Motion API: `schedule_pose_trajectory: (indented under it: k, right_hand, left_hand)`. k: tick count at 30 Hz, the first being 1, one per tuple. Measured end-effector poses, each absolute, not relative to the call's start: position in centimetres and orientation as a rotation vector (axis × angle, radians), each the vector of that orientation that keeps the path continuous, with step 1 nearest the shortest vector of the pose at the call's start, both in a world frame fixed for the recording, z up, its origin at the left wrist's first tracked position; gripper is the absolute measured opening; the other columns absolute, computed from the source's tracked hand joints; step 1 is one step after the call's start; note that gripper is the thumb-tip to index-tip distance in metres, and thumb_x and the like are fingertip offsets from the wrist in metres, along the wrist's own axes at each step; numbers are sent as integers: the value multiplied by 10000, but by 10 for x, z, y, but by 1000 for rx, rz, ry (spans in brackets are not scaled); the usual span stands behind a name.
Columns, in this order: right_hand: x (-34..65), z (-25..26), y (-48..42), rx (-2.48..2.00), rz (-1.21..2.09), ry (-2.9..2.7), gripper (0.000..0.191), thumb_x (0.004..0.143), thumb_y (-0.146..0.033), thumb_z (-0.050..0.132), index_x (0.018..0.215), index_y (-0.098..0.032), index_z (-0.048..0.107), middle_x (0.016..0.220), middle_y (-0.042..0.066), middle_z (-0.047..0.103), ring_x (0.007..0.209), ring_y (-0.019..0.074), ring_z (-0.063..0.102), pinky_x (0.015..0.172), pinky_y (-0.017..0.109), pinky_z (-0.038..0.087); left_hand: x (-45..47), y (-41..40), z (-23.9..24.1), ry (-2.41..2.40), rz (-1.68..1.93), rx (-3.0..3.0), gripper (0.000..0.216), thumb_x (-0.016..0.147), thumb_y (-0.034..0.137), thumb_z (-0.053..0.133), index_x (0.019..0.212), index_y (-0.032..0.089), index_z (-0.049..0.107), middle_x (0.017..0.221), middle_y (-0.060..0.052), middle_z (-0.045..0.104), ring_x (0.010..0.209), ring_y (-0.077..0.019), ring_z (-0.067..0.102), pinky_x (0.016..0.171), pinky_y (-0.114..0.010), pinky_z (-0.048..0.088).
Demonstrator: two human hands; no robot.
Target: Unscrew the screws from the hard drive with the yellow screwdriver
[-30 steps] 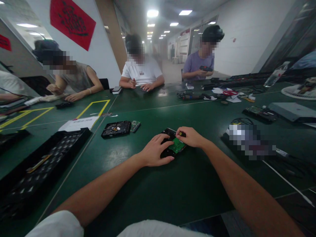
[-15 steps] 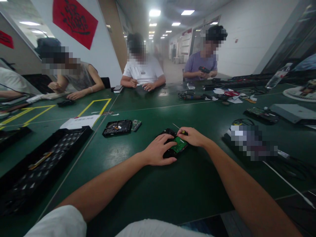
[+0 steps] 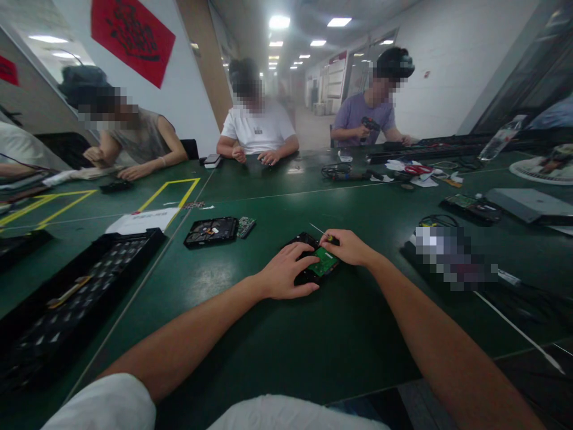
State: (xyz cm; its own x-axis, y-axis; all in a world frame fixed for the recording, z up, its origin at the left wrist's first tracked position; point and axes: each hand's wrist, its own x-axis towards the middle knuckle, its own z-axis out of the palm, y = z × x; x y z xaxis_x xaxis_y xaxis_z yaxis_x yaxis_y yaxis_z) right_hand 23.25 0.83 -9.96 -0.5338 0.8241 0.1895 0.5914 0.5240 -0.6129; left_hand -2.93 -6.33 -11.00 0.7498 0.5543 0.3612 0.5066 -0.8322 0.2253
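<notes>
A black hard drive with a green circuit board on top lies on the green table in front of me. My left hand rests on its left side, fingers curled over the casing and holding it down. My right hand is closed round a small screwdriver with a yellow and black handle; its thin shaft points up and to the left, above the drive's far edge.
A second opened drive with a small loose board lies further left. A black compartment tray fills the left side. Cables, tools and boards sit at the right. Three people sit along the far side.
My right hand has tilted the screwdriver so that its shaft now shows pointing up-left. My left hand stays on the drive. The person in purple has reached one arm out.
</notes>
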Motion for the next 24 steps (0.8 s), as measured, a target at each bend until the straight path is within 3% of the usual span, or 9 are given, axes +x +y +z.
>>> schedule_pose_trajectory:
  k: [24]
  right_hand:
    - [233, -97, 8, -1257, 731, -2275, 121, 952, -316, 656, 955, -227, 739, 973, 42, 772, 897, 209, 685, 798, 327, 498]
  left_hand:
    - [-31, -64, -107, 880, 613, 2781, 673, 950, 622, 653, 1494, 234, 577, 1535, -169, 535, 1456, -383, 488, 1235, -583, 394]
